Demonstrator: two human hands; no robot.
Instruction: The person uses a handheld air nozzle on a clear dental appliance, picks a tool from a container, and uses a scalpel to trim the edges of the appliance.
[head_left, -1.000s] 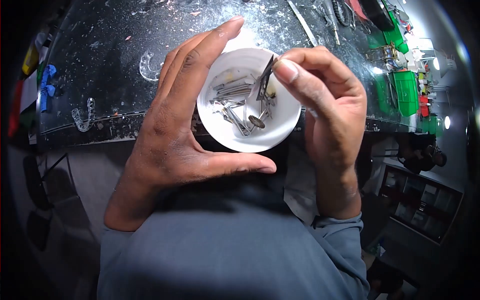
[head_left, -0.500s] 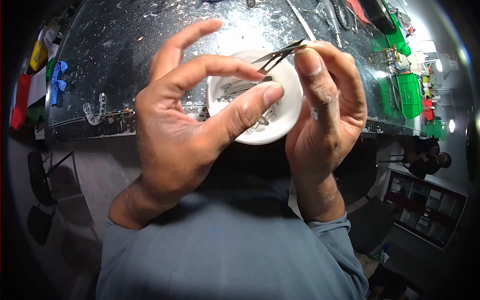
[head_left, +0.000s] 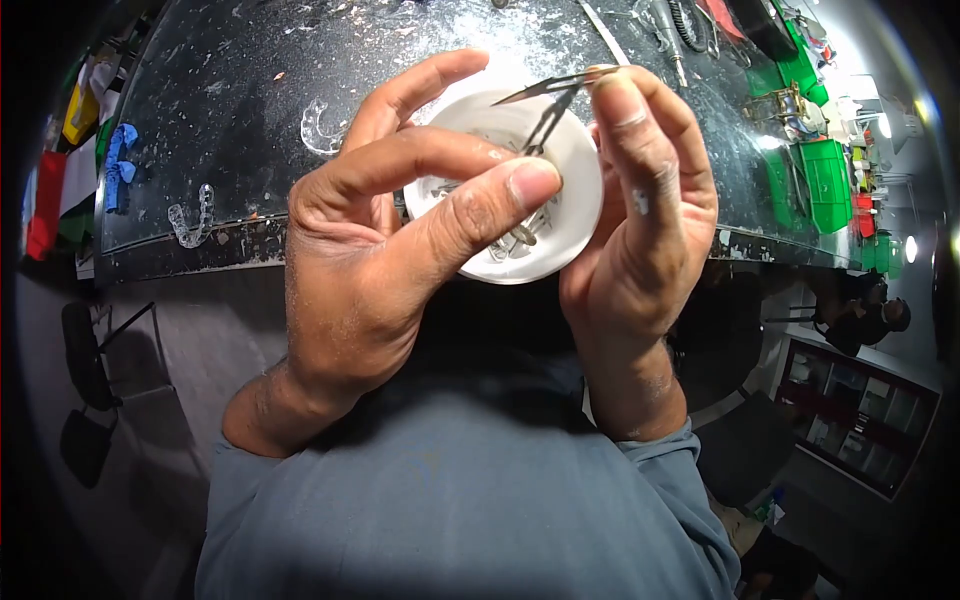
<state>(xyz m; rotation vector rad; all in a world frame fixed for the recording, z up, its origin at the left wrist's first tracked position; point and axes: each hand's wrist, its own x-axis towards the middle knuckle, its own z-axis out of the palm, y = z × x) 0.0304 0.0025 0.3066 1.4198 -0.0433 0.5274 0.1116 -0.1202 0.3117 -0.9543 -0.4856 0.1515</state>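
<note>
As the right hand (head_left: pixel 650 215) pinches the upper blade (head_left: pixel 537 90), its long axis points leftward

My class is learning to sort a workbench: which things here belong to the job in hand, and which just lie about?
Likely in the job:
- two slotted metal blades, between left hand and right hand
- white bowl of small metal pieces

Lying about:
- clear U-shaped pieces
- blue item
- green basket

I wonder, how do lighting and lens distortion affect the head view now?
Head view: glare whitens the black speckled tabletop beyond the round white bowl; shadow darkens parts of the grey-blue cloth shirt; wide-angle distortion bows the tabletop's edges, and the corners go black.
</note>
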